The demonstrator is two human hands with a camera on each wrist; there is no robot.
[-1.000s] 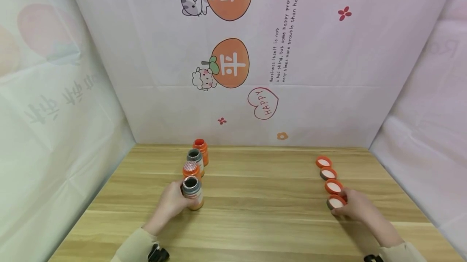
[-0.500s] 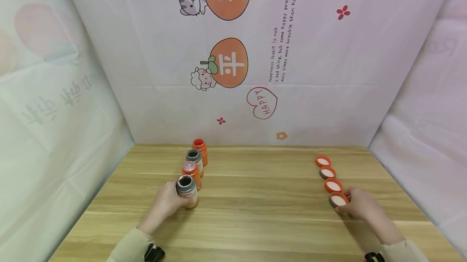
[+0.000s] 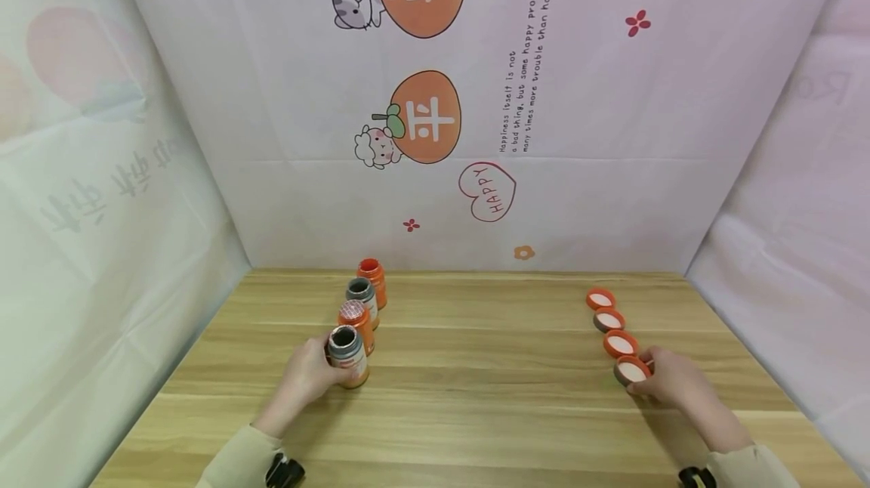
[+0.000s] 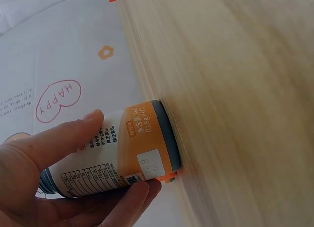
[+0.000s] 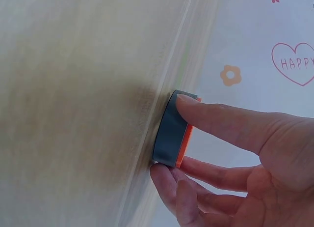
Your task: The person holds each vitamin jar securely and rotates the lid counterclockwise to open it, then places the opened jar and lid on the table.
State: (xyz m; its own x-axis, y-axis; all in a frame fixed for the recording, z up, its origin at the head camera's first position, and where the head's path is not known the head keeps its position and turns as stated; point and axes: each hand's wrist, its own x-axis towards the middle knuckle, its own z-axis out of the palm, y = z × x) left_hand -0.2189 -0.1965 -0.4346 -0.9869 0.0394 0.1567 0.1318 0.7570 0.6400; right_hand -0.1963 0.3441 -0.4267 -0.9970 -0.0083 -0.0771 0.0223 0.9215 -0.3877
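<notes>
My left hand (image 3: 307,373) grips the nearest jar (image 3: 350,369), an upright uncapped pill bottle with a dark grey neck and an orange-and-white label. In the left wrist view, thumb and fingers lie on opposite sides of its printed label (image 4: 105,156), with its grey base at the tabletop. On the right, my right hand (image 3: 678,382) pinches the nearest lid (image 3: 633,372), which faces white inside up. Seen from the right wrist, this lid has a dark grey side (image 5: 171,133) and an orange edge; the thumb is at one side, fingers at the other.
Behind the held jar stand an orange jar (image 3: 364,333) with a patterned silvery top, a grey-necked open jar (image 3: 362,291) and an open orange jar (image 3: 371,275). Beyond the held lid lie an orange lid (image 3: 621,344), a grey lid (image 3: 609,319) and another orange lid (image 3: 601,298). White printed cloth (image 3: 578,193) encloses the wooden table (image 3: 476,397).
My left hand has shifted the nearest jar slightly left, in line with the jars behind. My right hand has moved its lid slightly right and back.
</notes>
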